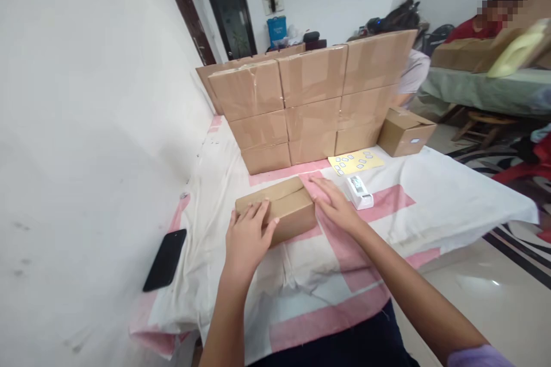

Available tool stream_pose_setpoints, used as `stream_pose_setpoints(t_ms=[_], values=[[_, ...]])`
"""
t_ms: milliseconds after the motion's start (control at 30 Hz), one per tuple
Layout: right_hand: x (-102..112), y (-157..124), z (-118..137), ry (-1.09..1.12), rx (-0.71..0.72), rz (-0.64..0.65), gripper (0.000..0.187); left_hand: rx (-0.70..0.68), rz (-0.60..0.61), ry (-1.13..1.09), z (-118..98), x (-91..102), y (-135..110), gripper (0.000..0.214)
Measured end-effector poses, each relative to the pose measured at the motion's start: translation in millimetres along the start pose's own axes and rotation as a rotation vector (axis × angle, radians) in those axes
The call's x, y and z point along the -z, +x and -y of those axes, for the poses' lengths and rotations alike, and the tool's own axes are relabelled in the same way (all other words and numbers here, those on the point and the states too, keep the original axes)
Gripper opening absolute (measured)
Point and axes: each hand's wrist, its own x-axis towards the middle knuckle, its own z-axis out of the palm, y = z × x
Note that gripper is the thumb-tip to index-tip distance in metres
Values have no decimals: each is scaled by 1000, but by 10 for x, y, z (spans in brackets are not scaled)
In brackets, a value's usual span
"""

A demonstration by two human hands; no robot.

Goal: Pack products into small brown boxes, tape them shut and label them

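A small brown cardboard box point(284, 203) lies on the cloth-covered table point(451, 200) in front of me. My left hand point(247, 238) rests on the box's near left corner, fingers spread over its top and front. My right hand point(336, 203) lies flat on the cloth, fingers stretched out against the box's right end. Neither hand holds anything. A white tape dispenser point(359, 191) sits just right of my right hand.
A wall of stacked cardboard boxes point(310, 106) stands at the back of the table, a lone box point(404, 132) beside it. A yellow label sheet point(355, 161) lies before them. A black phone point(166, 260) lies by the left wall. A person sits at the far right.
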Motion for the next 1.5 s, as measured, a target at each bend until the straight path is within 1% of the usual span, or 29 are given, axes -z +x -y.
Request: stream_pose_setpoints(t_ms=[33,100,133,167,200,233,267,333,400,533,733,833,1000,1167,1367,1500], values=[[169,-33,-114,-26,-80,-88,42,1,-10,28,-14,-33,-9,53],[550,-99,-392,-92,-315,-278,34,-1,-14,102,-34,-90,-18,64],[736,-132,-533,-125,-437,-345,30,-3,-11,134,-40,-111,-18,65],[900,-162,-659,-135,-544,-360,27,-6,-11,160,-41,-128,-17,64],[1031,-189,-764,-111,-657,-335,25,-11,-11,176,-39,-141,-16,63],[1124,-210,-844,-63,-768,-282,23,-15,-13,188,-34,-152,-14,62],[1177,-223,-899,-3,-870,-214,21,-18,-16,196,-27,-162,-13,61],[1191,-226,-952,93,-1029,-99,18,-21,-27,211,-14,-180,-16,60],[1148,-202,-958,110,-1101,-48,15,-24,-41,225,-7,-197,-27,59],[1124,-94,-930,101,-1158,20,22,-32,-61,236,-18,-217,-59,58],[1158,141,-891,92,-1277,163,19,-14,-57,227,-49,-199,-89,57],[1101,224,-879,98,-1312,168,23,1,-45,225,-64,-185,-96,57],[1038,234,-807,172,-1316,108,26,12,-30,236,-87,-169,-104,58],[1020,62,-700,307,-1278,-9,23,28,-29,216,-101,-160,-110,57],[947,-194,-571,448,-1135,-205,18,42,-32,241,-105,-176,-127,58],[868,-335,-532,499,-1040,-298,16,39,-42,255,-93,-203,-128,58]])
